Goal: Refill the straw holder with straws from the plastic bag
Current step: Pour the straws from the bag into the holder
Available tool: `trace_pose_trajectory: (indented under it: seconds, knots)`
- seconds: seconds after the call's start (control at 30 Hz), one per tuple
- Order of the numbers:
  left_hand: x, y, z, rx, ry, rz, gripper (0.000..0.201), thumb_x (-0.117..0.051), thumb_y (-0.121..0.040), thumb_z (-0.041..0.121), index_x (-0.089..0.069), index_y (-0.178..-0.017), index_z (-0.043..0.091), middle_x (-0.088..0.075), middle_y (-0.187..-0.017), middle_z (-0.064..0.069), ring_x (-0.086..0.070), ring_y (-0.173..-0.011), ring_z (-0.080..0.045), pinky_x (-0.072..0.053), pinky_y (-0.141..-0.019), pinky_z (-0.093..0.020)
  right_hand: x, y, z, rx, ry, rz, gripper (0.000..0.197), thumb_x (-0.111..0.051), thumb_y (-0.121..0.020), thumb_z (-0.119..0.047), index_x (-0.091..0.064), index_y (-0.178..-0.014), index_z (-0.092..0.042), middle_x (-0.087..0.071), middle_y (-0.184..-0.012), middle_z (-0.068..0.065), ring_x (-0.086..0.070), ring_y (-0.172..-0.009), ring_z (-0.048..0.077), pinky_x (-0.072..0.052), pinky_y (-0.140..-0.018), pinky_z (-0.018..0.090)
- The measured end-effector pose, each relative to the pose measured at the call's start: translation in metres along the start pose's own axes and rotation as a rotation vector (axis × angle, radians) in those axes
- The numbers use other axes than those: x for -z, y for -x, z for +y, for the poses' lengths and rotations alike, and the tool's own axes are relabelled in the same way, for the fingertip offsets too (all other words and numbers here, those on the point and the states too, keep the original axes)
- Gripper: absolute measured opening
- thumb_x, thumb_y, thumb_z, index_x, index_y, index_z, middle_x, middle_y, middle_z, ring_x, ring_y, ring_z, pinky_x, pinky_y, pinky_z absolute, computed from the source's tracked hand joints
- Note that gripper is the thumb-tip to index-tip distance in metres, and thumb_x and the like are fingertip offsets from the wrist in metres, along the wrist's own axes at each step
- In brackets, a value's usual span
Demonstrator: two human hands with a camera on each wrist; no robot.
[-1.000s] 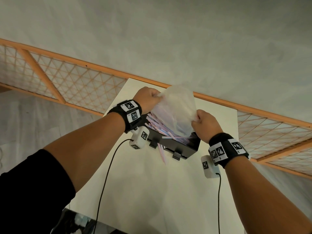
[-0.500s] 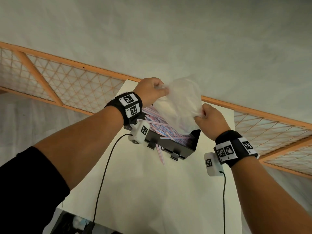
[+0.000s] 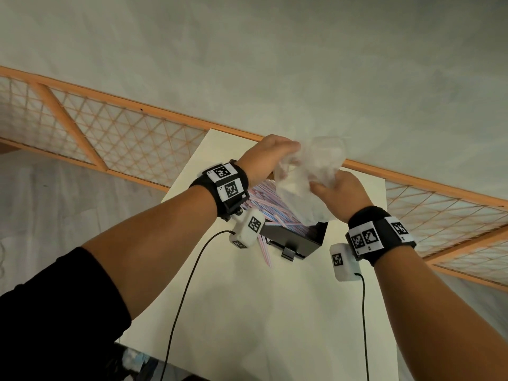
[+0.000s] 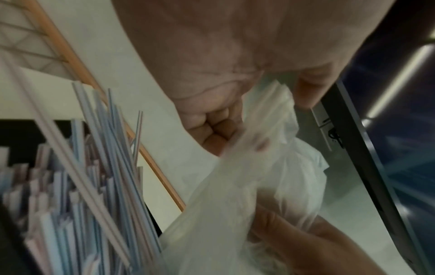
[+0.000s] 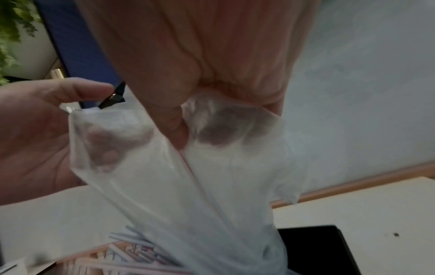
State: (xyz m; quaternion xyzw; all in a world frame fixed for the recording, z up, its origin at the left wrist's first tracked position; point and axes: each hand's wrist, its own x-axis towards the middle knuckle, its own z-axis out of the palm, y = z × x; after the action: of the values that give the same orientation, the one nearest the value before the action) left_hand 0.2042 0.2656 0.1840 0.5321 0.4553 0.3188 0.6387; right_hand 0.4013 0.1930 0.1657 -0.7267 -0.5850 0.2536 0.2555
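Note:
A thin clear plastic bag (image 3: 308,177) hangs upside down over the black straw holder (image 3: 297,239), which stands on the white table (image 3: 247,312). My left hand (image 3: 268,158) grips the bag's upper left part, fingers curled into the film (image 4: 219,134). My right hand (image 3: 339,192) pinches the bag's right side (image 5: 212,130). Pink and blue striped straws (image 3: 264,200) fill the holder in a slanted heap (image 4: 77,176). One straw (image 3: 265,250) pokes out of the holder's front, down toward the table. The bag's lower mouth (image 5: 223,232) reaches the straws.
An orange wooden rail with lattice panels (image 3: 110,138) runs behind the table along a grey wall. Two black cables (image 3: 181,292) trail from my wrist cameras over the table. A dark object (image 3: 143,364) lies below the table's near edge.
Both hands have lifted the bag higher and away from me, bunching it between them. More of the straw heap shows in the holder.

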Motion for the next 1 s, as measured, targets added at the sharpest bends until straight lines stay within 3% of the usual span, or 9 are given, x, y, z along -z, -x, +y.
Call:
trace_pose_trajectory:
  seconds: [0.07, 0.13, 0.23, 0.33, 0.43, 0.6, 0.77, 0.83, 1.0]
  knots:
    - [0.000, 0.000, -0.005, 0.067, 0.244, 0.008, 0.050, -0.063, -0.088, 0.043, -0.062, -0.126, 0.010, -0.073, -0.103, -0.014, -0.068, -0.085, -0.036, -0.057, -0.078, -0.040, -0.001, -0.001, 0.005, -0.030, -0.088, 0.033, 0.034, -0.064, -0.096, -0.040, -0.073, -0.107, -0.009, -0.072, -0.096, 0.005, -0.066, -0.088, 0.024, -0.043, -0.068, 0.025]
    - [0.004, 0.000, -0.014, 0.100, 0.357, 0.078, 0.041, -0.057, -0.095, 0.028, -0.061, -0.129, 0.005, -0.072, -0.095, -0.014, -0.065, -0.076, -0.031, -0.056, -0.073, -0.038, -0.002, -0.001, 0.012, -0.072, -0.190, 0.050, 0.027, -0.064, -0.097, -0.037, -0.073, -0.104, -0.012, -0.073, -0.093, 0.004, -0.067, -0.081, 0.018, -0.044, -0.065, 0.019]
    - [0.006, 0.000, -0.035, 0.072, 0.093, 0.128, 0.021, -0.058, -0.100, 0.014, -0.063, -0.120, 0.014, -0.074, -0.109, -0.009, -0.072, -0.074, -0.019, -0.062, -0.077, -0.034, -0.004, -0.002, 0.024, -0.174, -0.406, 0.082, 0.017, -0.070, -0.094, -0.029, -0.073, -0.102, -0.015, -0.076, -0.093, 0.005, -0.070, -0.075, 0.015, -0.052, -0.075, 0.030]
    - [-0.008, 0.002, -0.054, -0.011, -0.254, 0.050, 0.018, -0.072, -0.094, 0.024, -0.069, -0.112, 0.022, -0.075, -0.101, 0.000, -0.076, -0.082, -0.016, -0.063, -0.081, -0.031, -0.005, -0.002, 0.032, -0.223, -0.578, 0.067, 0.018, -0.074, -0.089, -0.022, -0.076, -0.105, -0.014, -0.077, -0.098, 0.007, -0.072, -0.084, 0.021, -0.056, -0.081, 0.038]
    - [-0.030, 0.002, -0.063, -0.072, -0.319, 0.020, 0.023, -0.074, -0.091, 0.028, -0.070, -0.112, 0.020, -0.073, -0.098, 0.005, -0.076, -0.081, -0.015, -0.062, -0.080, -0.031, -0.006, 0.001, 0.031, -0.184, -0.668, 0.024, 0.025, -0.071, -0.093, -0.020, -0.074, -0.115, -0.008, -0.075, -0.113, 0.013, -0.071, -0.100, 0.026, -0.056, -0.089, 0.038]
    - [-0.052, -0.002, -0.064, -0.190, -0.451, -0.001, 0.021, -0.068, -0.094, 0.021, -0.069, -0.114, 0.017, -0.071, -0.098, 0.006, -0.066, -0.087, -0.012, -0.050, -0.070, -0.025, -0.007, 0.002, 0.037, -0.147, -0.745, -0.108, 0.032, -0.067, -0.094, -0.021, -0.070, -0.122, -0.005, -0.071, -0.122, 0.019, -0.067, -0.116, 0.037, -0.049, -0.105, 0.054]
    - [-0.051, -0.009, -0.066, -0.171, -0.437, 0.024, 0.013, -0.063, -0.096, 0.014, -0.069, -0.107, 0.010, -0.074, -0.086, -0.003, -0.072, -0.079, -0.022, -0.061, -0.080, -0.042, -0.003, 0.006, 0.039, -0.164, -0.649, 0.001, 0.024, -0.067, -0.093, -0.019, -0.075, -0.114, -0.011, -0.076, -0.111, 0.010, -0.071, -0.107, 0.028, -0.053, -0.101, 0.048]
    - [-0.047, -0.012, -0.071, -0.119, -0.390, 0.032, 0.013, -0.063, -0.099, 0.019, -0.067, -0.102, 0.007, -0.076, -0.087, -0.011, -0.076, -0.074, -0.017, -0.062, -0.081, -0.045, 0.001, 0.007, 0.041, -0.197, -0.658, 0.077, 0.019, -0.066, -0.096, -0.019, -0.075, -0.112, -0.014, -0.077, -0.108, 0.005, -0.072, -0.104, 0.025, -0.056, -0.095, 0.041]
    - [-0.041, -0.014, -0.083, 0.005, -0.206, 0.039, 0.013, -0.065, -0.100, 0.016, -0.069, -0.103, 0.004, -0.075, -0.104, -0.017, -0.078, -0.080, -0.017, -0.062, -0.073, -0.025, 0.010, 0.009, 0.052, -0.260, -0.679, 0.147, 0.005, -0.072, -0.093, -0.022, -0.074, -0.089, -0.019, -0.077, -0.095, 0.006, -0.070, -0.090, 0.024, -0.055, -0.091, 0.043]
